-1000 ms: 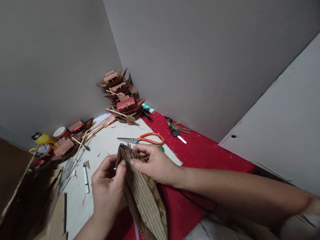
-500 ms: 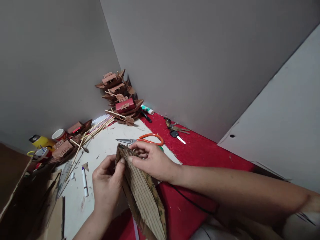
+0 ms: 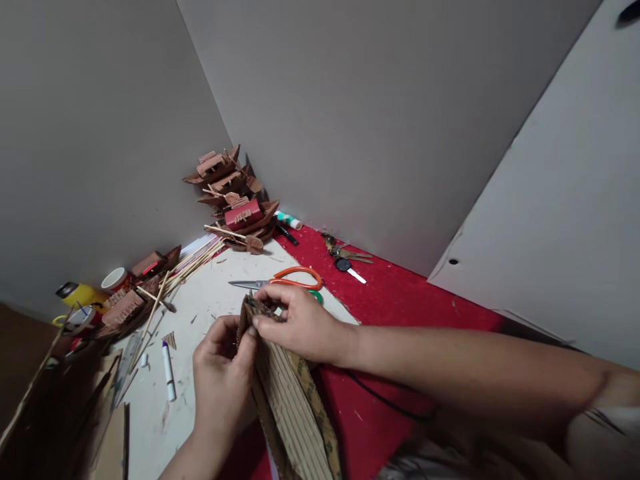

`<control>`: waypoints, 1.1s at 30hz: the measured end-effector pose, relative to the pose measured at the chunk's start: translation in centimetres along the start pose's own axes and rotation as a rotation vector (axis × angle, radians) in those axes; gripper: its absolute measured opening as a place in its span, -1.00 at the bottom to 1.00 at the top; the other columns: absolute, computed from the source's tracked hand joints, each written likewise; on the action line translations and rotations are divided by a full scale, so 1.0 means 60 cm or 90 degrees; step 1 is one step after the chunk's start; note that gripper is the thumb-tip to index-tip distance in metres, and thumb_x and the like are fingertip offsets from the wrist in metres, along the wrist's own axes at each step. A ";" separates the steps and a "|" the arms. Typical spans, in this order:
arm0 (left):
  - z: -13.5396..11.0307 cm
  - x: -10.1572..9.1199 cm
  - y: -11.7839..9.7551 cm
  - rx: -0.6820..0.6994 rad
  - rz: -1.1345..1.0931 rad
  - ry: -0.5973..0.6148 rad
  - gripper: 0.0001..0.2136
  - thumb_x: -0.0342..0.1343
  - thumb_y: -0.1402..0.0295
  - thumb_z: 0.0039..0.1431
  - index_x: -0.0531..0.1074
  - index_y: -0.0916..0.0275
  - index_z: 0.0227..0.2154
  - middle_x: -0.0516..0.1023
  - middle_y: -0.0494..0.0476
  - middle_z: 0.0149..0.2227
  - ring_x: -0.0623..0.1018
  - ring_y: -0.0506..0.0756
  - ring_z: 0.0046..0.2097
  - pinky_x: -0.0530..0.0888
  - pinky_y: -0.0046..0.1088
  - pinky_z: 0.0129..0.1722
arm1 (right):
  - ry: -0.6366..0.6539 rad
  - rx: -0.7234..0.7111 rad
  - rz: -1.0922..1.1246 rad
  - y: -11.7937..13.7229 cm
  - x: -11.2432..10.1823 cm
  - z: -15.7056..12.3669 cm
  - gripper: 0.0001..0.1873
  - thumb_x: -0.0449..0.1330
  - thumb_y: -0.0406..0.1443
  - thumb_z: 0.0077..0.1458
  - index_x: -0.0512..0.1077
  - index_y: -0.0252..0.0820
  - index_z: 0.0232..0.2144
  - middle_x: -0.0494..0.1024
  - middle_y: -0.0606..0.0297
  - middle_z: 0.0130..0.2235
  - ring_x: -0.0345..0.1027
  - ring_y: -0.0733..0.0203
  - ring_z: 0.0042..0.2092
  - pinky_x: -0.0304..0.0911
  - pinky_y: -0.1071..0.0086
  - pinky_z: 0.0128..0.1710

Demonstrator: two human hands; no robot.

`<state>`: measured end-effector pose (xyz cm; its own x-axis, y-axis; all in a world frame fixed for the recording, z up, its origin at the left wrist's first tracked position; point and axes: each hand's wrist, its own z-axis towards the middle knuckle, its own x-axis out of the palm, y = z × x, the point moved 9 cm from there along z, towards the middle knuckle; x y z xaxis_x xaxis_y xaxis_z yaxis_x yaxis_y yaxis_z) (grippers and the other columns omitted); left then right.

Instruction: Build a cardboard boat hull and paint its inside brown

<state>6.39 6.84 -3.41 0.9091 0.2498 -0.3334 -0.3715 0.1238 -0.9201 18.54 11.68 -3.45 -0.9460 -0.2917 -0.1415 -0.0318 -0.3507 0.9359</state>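
Both hands pinch the far tip of a corrugated cardboard strip [image 3: 290, 393]: left hand [image 3: 223, 380] from the left, right hand [image 3: 300, 323] from the right. Its long axis runs near-right to far-left above the tabletop [image 3: 210, 300]. Orange scissors [image 3: 280, 281] lie just beyond.

Dim, soft light; warped edges.

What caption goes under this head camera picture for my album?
Left hand and right hand pinch a corrugated cardboard strip near orange-handled scissors.
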 end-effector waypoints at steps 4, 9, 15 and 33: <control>-0.003 0.005 -0.005 0.024 0.026 0.011 -0.93 0.16 0.36 0.05 0.47 0.22 -0.39 0.51 0.00 -0.45 0.45 0.01 -0.39 0.37 -0.54 -0.37 | -0.050 -0.045 0.002 0.015 -0.012 -0.001 -0.84 0.16 -0.37 -0.09 0.47 -0.23 -0.37 0.50 0.36 -0.40 0.33 0.32 -0.36 0.22 0.53 -0.39; -0.008 0.005 -0.002 0.036 0.052 0.000 -0.93 0.17 0.35 0.03 0.48 0.22 -0.41 0.49 -0.01 -0.50 0.42 0.01 -0.43 0.35 -0.54 -0.42 | -0.048 -0.029 0.060 0.010 -0.010 -0.001 -0.86 0.13 -0.40 -0.10 0.49 -0.25 -0.45 0.48 0.37 -0.45 0.31 0.33 -0.41 0.21 0.54 -0.44; -0.006 0.005 0.005 0.021 0.062 0.002 -0.92 0.18 0.33 0.03 0.49 0.23 -0.43 0.50 0.00 -0.50 0.40 0.01 -0.44 0.34 -0.54 -0.43 | -0.038 0.022 0.098 -0.005 -0.008 0.006 -0.87 0.14 -0.40 -0.11 0.50 -0.25 -0.49 0.48 0.36 -0.46 0.30 0.32 -0.40 0.19 0.53 -0.46; 0.011 -0.018 0.014 -0.062 -0.091 -0.057 -0.85 0.21 0.35 0.01 0.50 0.22 -0.32 0.55 0.00 -0.40 0.49 0.00 -0.35 0.40 -0.56 -0.34 | 0.014 0.071 0.074 -0.007 -0.013 0.011 -0.57 0.16 -0.25 -0.04 0.44 -0.38 -0.10 0.54 0.14 -0.24 0.42 0.16 -0.19 0.31 0.35 -0.19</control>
<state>4.99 7.34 -3.68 0.9296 0.3208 -0.1817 -0.2152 0.0717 -0.9739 19.09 12.65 -3.51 -0.9382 -0.3443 -0.0354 0.0412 -0.2129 0.9762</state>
